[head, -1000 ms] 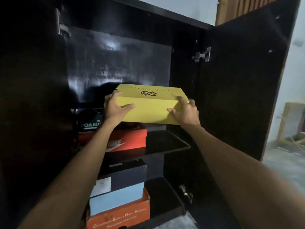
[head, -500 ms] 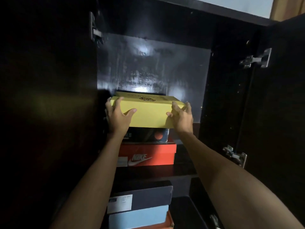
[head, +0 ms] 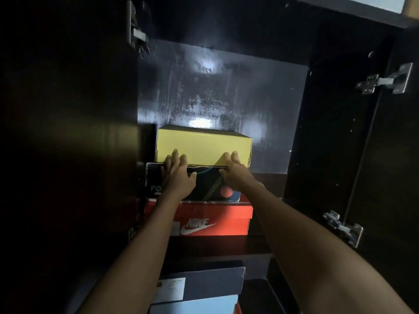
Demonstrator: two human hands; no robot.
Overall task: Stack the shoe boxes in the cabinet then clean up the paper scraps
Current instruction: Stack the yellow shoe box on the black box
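Because the yellow shoe box point(head: 204, 145) already sits on top of the stack on the upper shelf, both hands meet it only at its near face: the left hand point(head: 179, 172) and the right hand point(head: 235, 169) lie flat with fingers spread against the lower edge, palms open, gripping nothing. This pose suits a push, judged as the last seating of the box toward the far wall of the cabinet point(head: 226, 91) so that its front comes flush with the boxes below. It rests on a black printed box point(head: 208, 184), which in turn lies on a red box with a white swoosh logo point(head: 210, 220); the widest box is at the bottom, a sensible order for stability. On the lower shelf a dark navy box point(head: 204, 284) tops a pale blue box point(head: 195, 304) (a sliver of orange shows beneath).

The boxes are matte cardboard, rectangular, with crisp lidded edges. The cabinet is dark glossy laminate; its back panel is streaked and reflects light. Metal hinges point(head: 385, 81) stand on the opened right door. No paper scraps are in view, so that part of the task appears not yet begun.
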